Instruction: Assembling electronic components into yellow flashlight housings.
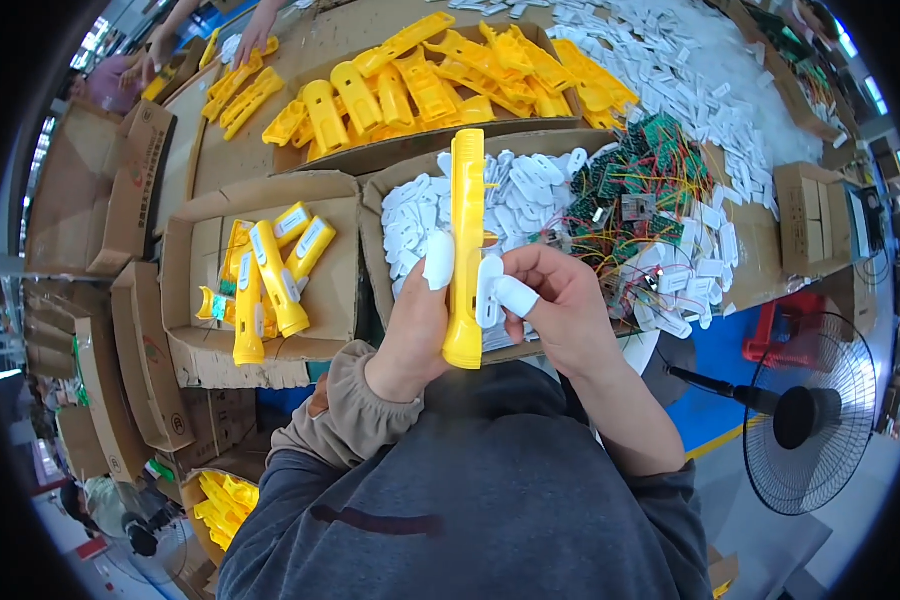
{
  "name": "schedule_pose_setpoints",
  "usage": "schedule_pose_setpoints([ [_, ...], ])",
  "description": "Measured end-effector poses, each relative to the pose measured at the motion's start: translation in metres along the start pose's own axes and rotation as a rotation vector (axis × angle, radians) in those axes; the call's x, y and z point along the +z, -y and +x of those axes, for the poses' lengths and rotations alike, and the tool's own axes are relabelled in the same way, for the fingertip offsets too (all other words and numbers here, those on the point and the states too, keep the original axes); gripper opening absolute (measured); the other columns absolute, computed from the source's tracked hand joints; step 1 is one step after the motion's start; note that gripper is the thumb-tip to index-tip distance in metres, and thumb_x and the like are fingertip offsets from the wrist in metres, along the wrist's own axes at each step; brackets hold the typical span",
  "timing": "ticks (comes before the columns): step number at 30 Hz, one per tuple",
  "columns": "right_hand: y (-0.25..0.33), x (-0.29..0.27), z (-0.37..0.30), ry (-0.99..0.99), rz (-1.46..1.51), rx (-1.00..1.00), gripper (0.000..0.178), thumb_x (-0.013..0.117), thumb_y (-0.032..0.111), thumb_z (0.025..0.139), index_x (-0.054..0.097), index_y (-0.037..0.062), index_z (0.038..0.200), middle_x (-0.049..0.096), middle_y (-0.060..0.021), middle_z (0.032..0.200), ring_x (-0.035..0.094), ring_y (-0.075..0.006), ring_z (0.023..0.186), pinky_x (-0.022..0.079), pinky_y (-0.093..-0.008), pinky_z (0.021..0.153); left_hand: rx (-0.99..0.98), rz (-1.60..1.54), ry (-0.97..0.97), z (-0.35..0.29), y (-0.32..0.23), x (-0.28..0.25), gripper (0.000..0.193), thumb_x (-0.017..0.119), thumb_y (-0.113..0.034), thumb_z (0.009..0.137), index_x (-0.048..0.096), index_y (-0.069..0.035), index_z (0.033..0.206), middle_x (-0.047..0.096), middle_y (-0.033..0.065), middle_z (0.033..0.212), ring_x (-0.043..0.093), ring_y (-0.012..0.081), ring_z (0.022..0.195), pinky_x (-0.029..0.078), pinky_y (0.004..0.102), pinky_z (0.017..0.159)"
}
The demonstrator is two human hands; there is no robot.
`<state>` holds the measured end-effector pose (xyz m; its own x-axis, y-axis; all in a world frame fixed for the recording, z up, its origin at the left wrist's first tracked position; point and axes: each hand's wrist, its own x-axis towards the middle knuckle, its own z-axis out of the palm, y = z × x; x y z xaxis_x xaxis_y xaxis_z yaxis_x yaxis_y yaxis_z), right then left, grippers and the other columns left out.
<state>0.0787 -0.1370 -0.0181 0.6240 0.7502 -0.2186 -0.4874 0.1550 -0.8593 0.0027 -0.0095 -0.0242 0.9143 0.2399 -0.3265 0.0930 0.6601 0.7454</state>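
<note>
My left hand [410,328] grips a yellow flashlight shell [463,300] upright in front of my chest, its flared end down. White wrapping covers the left thumb, which lies along the shell's left side. In my right hand [573,312] a small white oval plate [489,291] is pinched between thumb and fingers, against or very near the shell's right side; I cannot tell if it is seated. The right thumb is wrapped in white too. Behind the shell, many loose white plates [536,185] fill a cardboard box.
Left, a shallow box [178,270] holds several yellow shells fitted with white plates. A far box holds bare yellow shells [410,90]. Wired green circuit boards [645,175] are heaped right of the plates. A black fan [808,415] stands at right. Another person's hand [260,28] reaches in at far left.
</note>
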Motion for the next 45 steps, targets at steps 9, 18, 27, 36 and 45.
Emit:
schedule_pose_setpoints([
  [9, -0.005, -0.01, -0.007, 0.039, -0.15, -0.091, 0.007, 0.062, 0.001, 0.082, 0.059, 0.0009, 0.088, 0.064, -0.0047, 0.078, 0.061, -0.011, 0.066, 0.05, -0.0245, 0.062, 0.078, 0.454, 0.192, -0.004, 0.013, -0.007, 0.062, 0.072, -0.019, 0.077, 0.037, -0.006, 0.125, 0.05, 0.0036, 0.105, 0.05, 0.0107, 0.086, 0.043, 0.0241, 0.074],
  [18, 0.133, -0.129, 0.018, -0.501, -1.259, -0.653, 0.021, 0.057, -0.001, 0.079, 0.065, 0.0042, 0.098, 0.065, -0.0059, 0.089, 0.06, -0.0121, 0.079, 0.048, -0.0266, 0.067, 0.057, 0.308, -0.133, -0.002, -0.007, -0.023, 0.048, 0.063, 0.001, 0.073, 0.044, -0.006, 0.117, 0.05, -0.0012, 0.08, 0.049, 0.0059, 0.064, 0.039, 0.0181, 0.053],
  [27, 0.146, -0.146, 0.055, -0.194, -1.829, -0.472, 0.042, 0.052, -0.009, 0.065, 0.062, 0.0068, 0.103, 0.06, -0.0084, 0.105, 0.049, -0.0312, 0.105, 0.04, -0.0365, 0.093, -0.044, 0.337, 0.012, -0.012, -0.004, -0.014, 0.055, 0.065, 0.001, 0.07, 0.041, -0.004, 0.119, 0.05, -0.0004, 0.079, 0.046, 0.0065, 0.072, 0.038, 0.0203, 0.064],
  [36, 0.071, -0.027, 0.023, 0.05, -0.891, -0.718, 0.021, 0.054, -0.003, 0.08, 0.059, 0.0027, 0.099, 0.062, -0.0087, 0.092, 0.06, -0.0173, 0.083, 0.047, -0.0286, 0.074, 0.56, 0.391, 0.007, -0.009, -0.019, 0.0, 0.062, 0.071, -0.001, 0.068, 0.037, -0.004, 0.119, 0.059, 0.0088, 0.097, 0.057, 0.0134, 0.084, 0.047, 0.0266, 0.074],
  [45, 0.001, 0.005, 0.026, 0.132, -0.762, -0.555, 0.038, 0.054, -0.006, 0.072, 0.058, 0.0063, 0.107, 0.055, -0.0048, 0.081, 0.052, -0.0124, 0.063, 0.041, -0.023, 0.055, 0.497, 0.398, -0.175, -0.009, -0.018, -0.017, 0.053, 0.07, 0.002, 0.07, 0.039, -0.005, 0.113, 0.06, 0.0103, 0.1, 0.057, 0.0125, 0.086, 0.048, 0.0265, 0.075],
])
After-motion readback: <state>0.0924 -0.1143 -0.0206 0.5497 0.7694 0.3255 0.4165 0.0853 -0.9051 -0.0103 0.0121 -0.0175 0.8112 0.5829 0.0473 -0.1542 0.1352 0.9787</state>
